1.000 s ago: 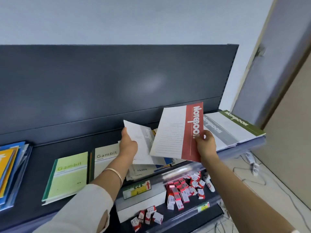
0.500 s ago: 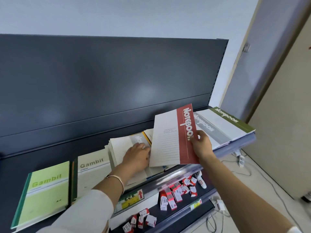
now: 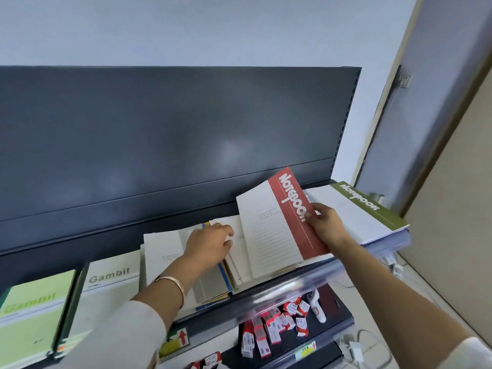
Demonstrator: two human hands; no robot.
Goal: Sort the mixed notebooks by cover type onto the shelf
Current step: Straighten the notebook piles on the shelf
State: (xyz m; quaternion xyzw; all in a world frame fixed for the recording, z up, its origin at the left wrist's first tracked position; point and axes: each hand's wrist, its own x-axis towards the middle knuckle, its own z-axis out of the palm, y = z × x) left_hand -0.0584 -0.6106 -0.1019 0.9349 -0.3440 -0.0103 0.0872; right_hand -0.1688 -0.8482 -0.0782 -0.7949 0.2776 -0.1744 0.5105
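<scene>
R hand (image 3: pixel 326 226) fingers (image 3: pixel 310 215) pinch red-band notebook (image 3: pixel 277 230) by its right edge, tilted over shelf (image 3: pixel 53 261) front lip, beside green-band stack (image 3: pixel 359 209). L hand (image 3: pixel 209 246) fingers bent on mixed pile (image 3: pixel 162 249); grip unclear. Dark shelf strip behind piles.

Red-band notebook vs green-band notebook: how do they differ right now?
Band: the red-band notebook has a red strip, the green-band notebook an olive one. Pose: the red-band notebook is tilted up, in the grip of the right hand; the green-band notebook lies flat on a stack. Both: white covers, white "Notebook" lettering on the band.
</scene>
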